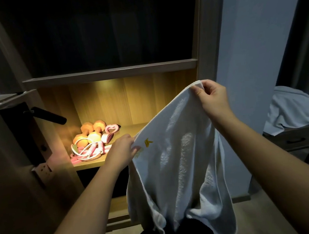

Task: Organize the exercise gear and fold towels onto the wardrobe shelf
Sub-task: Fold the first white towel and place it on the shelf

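A white towel [177, 164] with a small yellow mark hangs in front of the wardrobe, held up by its top edge. My left hand [122, 151] pinches the lower left corner and my right hand [210, 98] pinches the higher right corner. On the lit wooden shelf [132, 128] behind lie orange dumbbells [88, 134], a pink heart-shaped grip [110, 132] and a pink-and-white jump rope [88, 152], grouped at the left. The towel hides the shelf's right part.
An open wardrobe door [22, 169] with a black handle [48, 114] stands at the left. A dark compartment sits above the lit shelf. At the right, another pale towel [292, 110] lies over a small table [301, 139].
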Motion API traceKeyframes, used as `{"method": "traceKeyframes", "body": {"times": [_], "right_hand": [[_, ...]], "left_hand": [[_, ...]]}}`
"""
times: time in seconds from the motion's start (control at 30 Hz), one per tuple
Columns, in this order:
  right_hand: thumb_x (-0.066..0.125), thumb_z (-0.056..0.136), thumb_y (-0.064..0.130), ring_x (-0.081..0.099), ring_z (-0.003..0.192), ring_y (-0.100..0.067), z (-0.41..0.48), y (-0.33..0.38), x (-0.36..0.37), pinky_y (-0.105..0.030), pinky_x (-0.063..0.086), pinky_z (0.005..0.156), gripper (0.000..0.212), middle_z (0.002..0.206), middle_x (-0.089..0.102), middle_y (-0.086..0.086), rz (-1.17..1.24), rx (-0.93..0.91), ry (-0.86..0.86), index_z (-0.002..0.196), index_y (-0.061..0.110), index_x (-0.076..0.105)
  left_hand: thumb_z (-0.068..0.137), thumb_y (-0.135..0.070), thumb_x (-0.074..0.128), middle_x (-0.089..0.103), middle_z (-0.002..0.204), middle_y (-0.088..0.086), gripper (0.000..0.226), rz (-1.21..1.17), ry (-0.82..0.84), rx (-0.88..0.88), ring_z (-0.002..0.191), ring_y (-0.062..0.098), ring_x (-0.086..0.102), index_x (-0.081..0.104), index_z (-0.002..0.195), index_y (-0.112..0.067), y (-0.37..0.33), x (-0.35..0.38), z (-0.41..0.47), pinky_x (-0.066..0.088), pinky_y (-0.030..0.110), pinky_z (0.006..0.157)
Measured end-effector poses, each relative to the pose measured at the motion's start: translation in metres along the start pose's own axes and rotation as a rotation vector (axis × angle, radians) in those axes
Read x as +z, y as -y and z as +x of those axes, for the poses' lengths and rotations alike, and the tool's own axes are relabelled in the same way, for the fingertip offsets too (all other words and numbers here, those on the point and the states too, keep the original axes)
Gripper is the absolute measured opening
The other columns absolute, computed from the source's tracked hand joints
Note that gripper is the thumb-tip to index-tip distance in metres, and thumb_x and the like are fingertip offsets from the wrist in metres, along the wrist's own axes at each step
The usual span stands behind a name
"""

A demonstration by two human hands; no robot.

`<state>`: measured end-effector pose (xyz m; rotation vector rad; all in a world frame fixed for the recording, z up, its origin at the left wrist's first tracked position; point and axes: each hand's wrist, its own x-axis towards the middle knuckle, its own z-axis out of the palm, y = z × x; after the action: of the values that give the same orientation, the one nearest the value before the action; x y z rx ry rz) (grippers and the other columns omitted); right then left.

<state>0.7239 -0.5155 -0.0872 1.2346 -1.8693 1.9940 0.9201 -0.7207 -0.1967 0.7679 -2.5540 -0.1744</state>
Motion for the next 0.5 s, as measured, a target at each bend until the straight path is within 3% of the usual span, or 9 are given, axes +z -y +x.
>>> {"method": "traceKeyframes", "body": {"times": [0.1,0.27,0.37,0.5], "right_hand": [[0.062,0.095,0.027,0.058,0.078,0.014,0.002,0.007,0.004,-0.004,0.045,0.061,0.006,0.084,0.063,0.018,0.043,-0.02,-0.009,0.091,0.031,0.065],[0.061,0.096,0.026,0.059,0.082,0.003,0.007,0.006,-0.007,-0.004,0.046,0.063,0.007,0.087,0.064,0.013,0.084,0.005,-0.061,0.097,0.022,0.067],[0.061,0.096,0.028,0.059,0.08,0.009,0.008,0.01,-0.008,-0.006,0.047,0.065,0.006,0.088,0.065,0.014,0.093,0.004,-0.035,0.096,0.026,0.066],[0.061,0.095,0.03,0.059,0.08,0.011,0.009,0.013,-0.006,-0.007,0.047,0.063,0.006,0.087,0.065,0.016,0.048,-0.018,0.101,0.093,0.031,0.066]], "left_hand": [[0.092,-0.035,0.062,0.049,0.095,0.001,0.029,0.057,0.14,-0.032,0.087,0.021,0.053,0.066,0.106,-0.01,0.008,0.013,-0.002,0.034,0.03,0.068],[0.094,-0.031,0.058,0.048,0.08,-0.005,0.03,-0.01,0.047,-0.115,0.074,0.019,0.053,0.058,0.069,-0.014,0.029,0.021,-0.011,0.033,0.032,0.06],[0.091,-0.034,0.061,0.049,0.091,-0.009,0.019,-0.089,0.095,-0.032,0.079,0.013,0.054,0.065,0.08,-0.019,0.014,0.02,-0.01,0.045,0.033,0.069],[0.09,-0.034,0.063,0.054,0.1,-0.011,0.012,-0.249,0.059,0.01,0.09,0.009,0.054,0.063,0.098,-0.025,-0.019,0.03,-0.011,0.048,0.032,0.08]]}}
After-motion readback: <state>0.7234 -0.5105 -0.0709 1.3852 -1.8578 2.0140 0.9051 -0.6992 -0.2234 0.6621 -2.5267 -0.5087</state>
